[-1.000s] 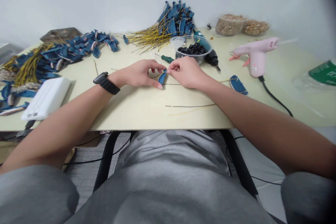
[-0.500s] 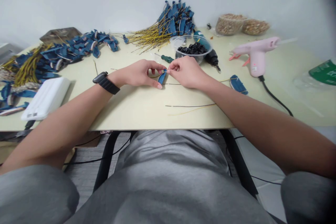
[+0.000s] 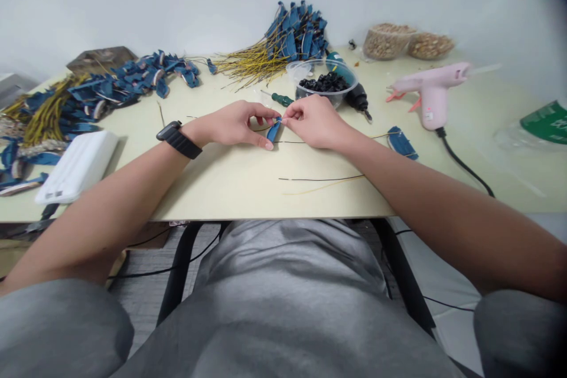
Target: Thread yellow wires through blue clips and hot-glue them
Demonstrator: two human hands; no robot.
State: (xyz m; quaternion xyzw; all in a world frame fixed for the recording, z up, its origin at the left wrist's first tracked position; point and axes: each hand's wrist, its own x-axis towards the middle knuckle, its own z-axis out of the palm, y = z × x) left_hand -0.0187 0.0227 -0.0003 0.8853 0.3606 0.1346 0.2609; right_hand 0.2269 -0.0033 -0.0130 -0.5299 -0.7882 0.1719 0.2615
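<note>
Between my hands is a small blue piece [image 3: 273,130] with thin yellow and black cords on it. My left hand [image 3: 241,124], wearing a black watch [image 3: 179,139] at the wrist, grips this piece between thumb and fingers. The fingertips of my right hand [image 3: 314,121] are pinched together at its upper end, on what looks like the thin yellow cord; the exact hold is too small to make out. To the right, past my forearm, lies another blue piece [image 3: 402,143] with cords. Two loose cord ends [image 3: 319,179] stretch over the table in front of my right wrist.
Behind my hands stand a clear tub [image 3: 328,85] of black bits, a green-handled screwdriver [image 3: 282,99] and a dark power tool [image 3: 359,99]. A pink glue gun [image 3: 436,91] is at right. Corded blue bundles [image 3: 292,35], a white power bank [image 3: 77,165] and bags of pebble-like bits [image 3: 390,40] lie around.
</note>
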